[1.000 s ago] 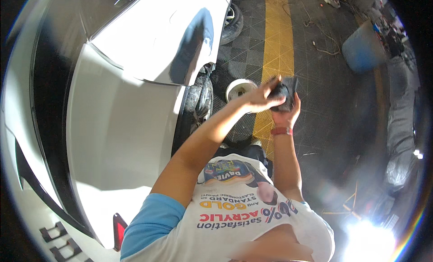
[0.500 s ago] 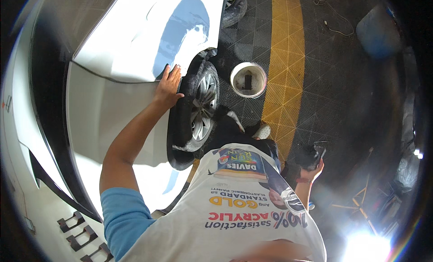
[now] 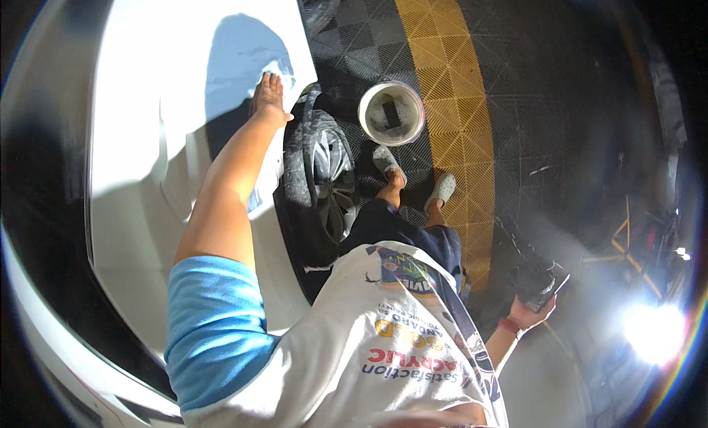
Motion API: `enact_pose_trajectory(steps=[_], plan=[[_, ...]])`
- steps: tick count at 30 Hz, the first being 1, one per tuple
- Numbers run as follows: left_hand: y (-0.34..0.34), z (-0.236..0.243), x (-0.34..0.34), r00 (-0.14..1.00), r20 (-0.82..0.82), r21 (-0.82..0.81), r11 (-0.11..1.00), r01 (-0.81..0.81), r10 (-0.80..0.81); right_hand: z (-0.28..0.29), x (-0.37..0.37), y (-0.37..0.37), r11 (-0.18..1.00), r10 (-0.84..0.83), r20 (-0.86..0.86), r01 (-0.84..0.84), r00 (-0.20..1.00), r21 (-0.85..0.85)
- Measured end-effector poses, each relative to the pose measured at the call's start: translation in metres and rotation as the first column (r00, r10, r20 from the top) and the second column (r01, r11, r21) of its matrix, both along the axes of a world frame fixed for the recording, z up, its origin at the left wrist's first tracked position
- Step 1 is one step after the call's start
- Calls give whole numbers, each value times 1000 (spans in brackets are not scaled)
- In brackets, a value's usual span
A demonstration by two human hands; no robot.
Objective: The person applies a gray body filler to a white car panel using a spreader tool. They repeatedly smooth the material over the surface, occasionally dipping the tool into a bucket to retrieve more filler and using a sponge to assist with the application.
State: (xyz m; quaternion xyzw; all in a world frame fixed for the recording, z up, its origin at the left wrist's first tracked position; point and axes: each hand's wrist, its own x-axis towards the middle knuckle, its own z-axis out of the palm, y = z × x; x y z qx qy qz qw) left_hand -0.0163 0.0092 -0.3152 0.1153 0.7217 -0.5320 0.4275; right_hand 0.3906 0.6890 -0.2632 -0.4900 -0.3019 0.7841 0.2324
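My left hand [image 3: 270,96] lies flat on the car's white body panel [image 3: 147,74], above the wheel [image 3: 330,166]. Its fingers are stretched out over the edge of a grey-blue patch [image 3: 240,56], which may be a shadow or reflection. Off to my right side, my right hand [image 3: 532,314] wraps round a dark, lumpy, cloth-like thing [image 3: 532,282]. A thin, flat edge shows beside that thing; its exact kind I cannot make out.
A white bucket [image 3: 391,137] with a dark block [image 3: 391,113] inside stands beside the wheel. My feet in light clogs [image 3: 442,186] are near the yellow floor strip [image 3: 450,81]. At right are a bright lamp [image 3: 655,333] and a yellow stand [image 3: 628,257].
My left hand has slid farther up the panel, past the wheel arch. My body and view have shifted, so both clogs show. The right hand still holds the dark thing.
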Motion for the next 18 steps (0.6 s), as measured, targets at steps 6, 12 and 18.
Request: enact_pose_trajectory(steps=[6, 12, 18], plan=[[-2, -18, -27, 1000, -9, 31, 999, 13, -13, 17, -2, -28, 991, -115, 12, 116, 993, -64], [19, 37, 23, 998, -62, 18, 1000, -18, 19, 3, -20, -51, 993, 8, -70, -16, 998, -118], [27, 63, 89, 988, -149, 28, 999, -26, 30, -23, 16, -28, 987, -3, -126, -17, 992, -161]])
